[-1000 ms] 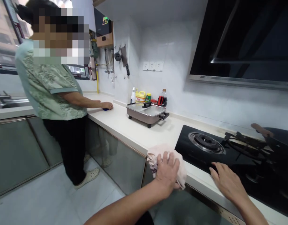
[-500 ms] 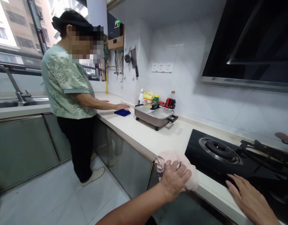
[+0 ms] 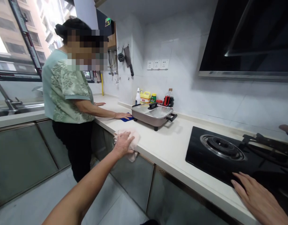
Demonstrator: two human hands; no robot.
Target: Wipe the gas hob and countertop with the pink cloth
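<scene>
My left hand (image 3: pixel 124 144) presses a pale pink cloth (image 3: pixel 134 137) against the front edge of the white countertop (image 3: pixel 167 143). Part of the cloth hangs down over the edge, and my fingers are curved over it. My right hand (image 3: pixel 254 192) rests at the front border of the black gas stove (image 3: pixel 195 147), fingers stretched out and holding nothing. Beyond the cloth, a lidded electric pan (image 3: pixel 150 118) stands on the counter. Another person's hand (image 3: pixel 124 116) lies on a blue cloth (image 3: pixel 127 119) beside that pan.
A co-worker (image 3: pixel 69 90) stands at the left counter, near a sink tap (image 3: pixel 10 101). Behind the pan are a yellow jug (image 3: pixel 145 97), a dark sauce bottle (image 3: pixel 168 99) and other containers. A cleaver (image 3: pixel 128 59) hangs on the wall. The range hood (image 3: pixel 247 43) overhangs the stove.
My left hand has slid the pink cloth left and away along the counter edge. The co-worker's hand is now flat on the blue cloth, nearer the pan. My right hand stays by the stove.
</scene>
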